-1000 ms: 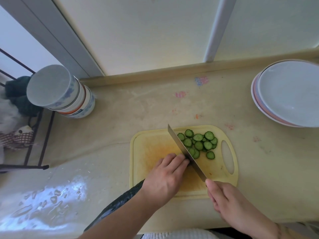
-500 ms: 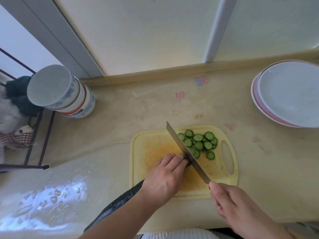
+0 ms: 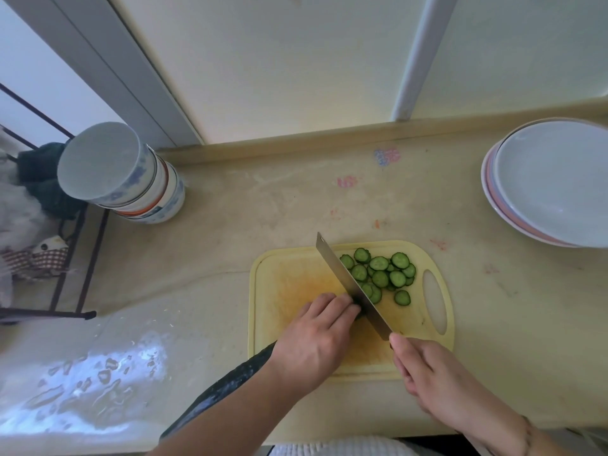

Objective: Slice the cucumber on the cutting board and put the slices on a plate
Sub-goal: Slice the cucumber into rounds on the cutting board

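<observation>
Your left hand (image 3: 316,340) curls over the dark cucumber (image 3: 227,390), pinning it on the yellow cutting board (image 3: 289,284) with its tail running back off the near edge, while your right hand (image 3: 437,373) wraps the handle of the knife (image 3: 352,284), blade angled down right beside your left fingertips. A heap of green slices (image 3: 381,274) lies on the board just right of the blade, near the handle slot, and the stacked plates (image 3: 552,182) wait well apart at far right. The cream counter (image 3: 296,199) carries faint pink and blue smudges with no readable writing, a wet sheen at near left, upturned stacked bowls (image 3: 121,172) beside a dark wire rack (image 3: 65,258), and a pale wall behind.
</observation>
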The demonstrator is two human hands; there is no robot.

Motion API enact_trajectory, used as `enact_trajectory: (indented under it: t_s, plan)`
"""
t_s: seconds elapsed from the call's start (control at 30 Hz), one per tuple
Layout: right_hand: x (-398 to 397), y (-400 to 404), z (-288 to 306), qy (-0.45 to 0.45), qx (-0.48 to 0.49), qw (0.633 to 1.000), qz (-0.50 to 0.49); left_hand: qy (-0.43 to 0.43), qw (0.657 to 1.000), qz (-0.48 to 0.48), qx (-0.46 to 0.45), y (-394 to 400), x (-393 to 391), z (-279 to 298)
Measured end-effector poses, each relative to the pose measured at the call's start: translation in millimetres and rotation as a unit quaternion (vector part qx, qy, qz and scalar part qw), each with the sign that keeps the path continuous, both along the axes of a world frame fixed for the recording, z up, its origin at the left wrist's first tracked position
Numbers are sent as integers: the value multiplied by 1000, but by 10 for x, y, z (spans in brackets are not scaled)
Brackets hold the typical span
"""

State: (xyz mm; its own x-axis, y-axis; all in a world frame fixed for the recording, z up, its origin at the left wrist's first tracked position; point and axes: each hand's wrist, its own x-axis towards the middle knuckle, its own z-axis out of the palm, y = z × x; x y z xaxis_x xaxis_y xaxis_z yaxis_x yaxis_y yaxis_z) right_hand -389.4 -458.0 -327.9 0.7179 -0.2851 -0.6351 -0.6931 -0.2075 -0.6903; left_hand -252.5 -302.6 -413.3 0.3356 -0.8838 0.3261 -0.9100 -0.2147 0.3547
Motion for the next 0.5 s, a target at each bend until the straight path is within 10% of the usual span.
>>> enact_trajectory:
  t_s: [0.5]
  plan:
    - [-111,53,136,-15,5,1000,-3,8,1000,4,-1,-4,-14,21]
